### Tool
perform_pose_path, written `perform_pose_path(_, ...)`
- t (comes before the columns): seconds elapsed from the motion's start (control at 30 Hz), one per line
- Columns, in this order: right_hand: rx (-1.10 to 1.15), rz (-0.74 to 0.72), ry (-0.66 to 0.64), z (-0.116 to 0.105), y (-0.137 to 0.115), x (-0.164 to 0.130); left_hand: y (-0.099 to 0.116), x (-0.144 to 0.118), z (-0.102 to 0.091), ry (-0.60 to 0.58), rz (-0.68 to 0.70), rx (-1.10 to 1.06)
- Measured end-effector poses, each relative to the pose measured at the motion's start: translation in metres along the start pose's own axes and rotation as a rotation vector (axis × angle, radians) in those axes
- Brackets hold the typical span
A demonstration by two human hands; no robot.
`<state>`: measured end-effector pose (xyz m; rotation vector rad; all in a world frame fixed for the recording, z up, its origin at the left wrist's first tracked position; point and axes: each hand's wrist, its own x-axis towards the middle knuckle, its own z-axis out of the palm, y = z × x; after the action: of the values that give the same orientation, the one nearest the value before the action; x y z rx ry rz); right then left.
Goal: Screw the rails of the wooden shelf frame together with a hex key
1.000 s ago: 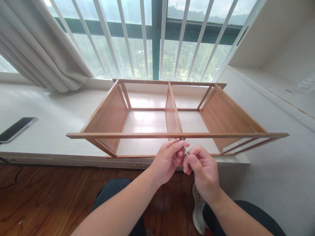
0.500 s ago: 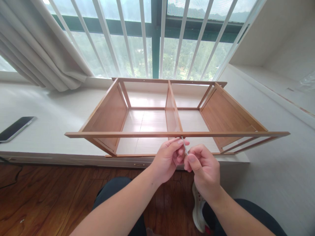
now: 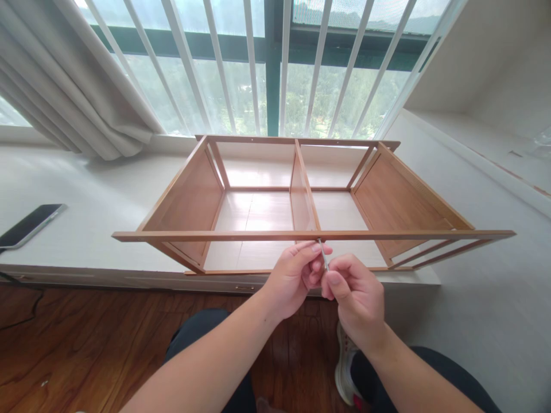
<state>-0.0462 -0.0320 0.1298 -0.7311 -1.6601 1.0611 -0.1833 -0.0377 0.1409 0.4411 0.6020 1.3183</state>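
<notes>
Wooden shelf frame [image 3: 301,235] on sill; left hand [image 3: 295,278], right hand [image 3: 355,295] both pinching thin metal tool [image 3: 322,255] at front rail.

There is one wooden shelf frame [image 3: 301,235] on the white ledge, divided into two compartments by one middle panel [image 3: 301,195]. Two hands are near: the left hand [image 3: 293,278] and the right hand [image 3: 359,298], with one thin metal tool [image 3: 322,255]. One phone [image 3: 28,223] lies far left.
</notes>
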Motion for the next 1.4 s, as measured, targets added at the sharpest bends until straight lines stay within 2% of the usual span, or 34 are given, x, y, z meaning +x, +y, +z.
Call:
perform_pose_path(0.3,0.069,-0.032,-0.043,-0.005,0.015,0.002,0.000,0.002,0.002,-0.003,-0.015,-0.016)
perform_pose_path(0.57,0.002,-0.167,-0.053,0.001,0.003,0.019,0.003,0.002,0.001,0.053,-0.049,0.002)
perform_pose_path(0.87,-0.074,-0.284,-0.081,0.002,-0.003,0.032,0.004,0.002,-0.006,0.005,-0.095,-0.011)
perform_pose_path(1.13,-0.064,-0.322,-0.073,0.005,-0.004,0.035,0.004,0.002,-0.010,-0.009,-0.107,0.009)
perform_pose_path(1.4,-0.107,-0.283,-0.065,0.003,-0.004,0.032,0.003,0.003,-0.009,0.006,-0.117,0.001)
